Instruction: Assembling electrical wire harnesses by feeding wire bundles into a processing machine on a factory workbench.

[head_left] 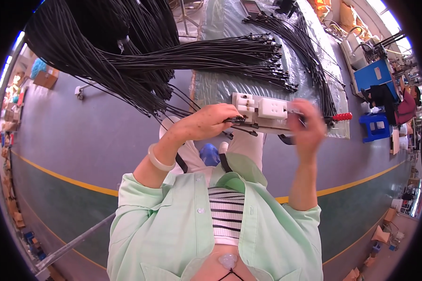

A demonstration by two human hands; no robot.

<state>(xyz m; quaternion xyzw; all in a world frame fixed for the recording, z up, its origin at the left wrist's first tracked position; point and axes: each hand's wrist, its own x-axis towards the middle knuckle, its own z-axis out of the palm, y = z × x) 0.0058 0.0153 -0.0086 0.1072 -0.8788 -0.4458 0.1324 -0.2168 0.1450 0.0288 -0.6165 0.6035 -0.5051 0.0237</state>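
My left hand (206, 122) is closed on the ends of several black cables (235, 121), with dark connectors poking out past the fingertips. It rests at the left end of a white block fixture (273, 108) on the near edge of the table. Over the right end of that fixture is my right hand (308, 124), smeared by motion, so its fingers and anything in them are unclear. A red ribbed handle (342, 116) sticks out to the right of this hand.
A thick bundle of black cables (211, 58) hangs at the left and spreads across the plastic-covered table (220, 91). More cables (309, 61) lie at the right. Beyond stand a blue stool (374, 127) and a seated person (407, 107).
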